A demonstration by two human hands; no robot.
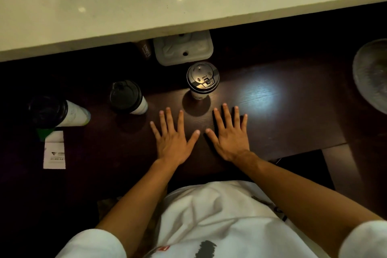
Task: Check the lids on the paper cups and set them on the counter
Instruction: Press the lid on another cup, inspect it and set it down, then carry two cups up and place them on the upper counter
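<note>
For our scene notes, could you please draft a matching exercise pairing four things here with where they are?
1. Middle cup
2. Paper slip
3. Grey bowl
4. Left hand

A. Cut off at the right edge
B. Flat on the dark table, fingers spread
C. In the light, beyond the hands
D. Near the leftmost cup

Pairs: 1-C, 2-D, 3-A, 4-B

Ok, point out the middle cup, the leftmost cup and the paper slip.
middle cup (125, 96), head view, on its black lid.
leftmost cup (48, 111), head view, on its dark lid.
paper slip (54, 153), head view, on its white middle.
</note>
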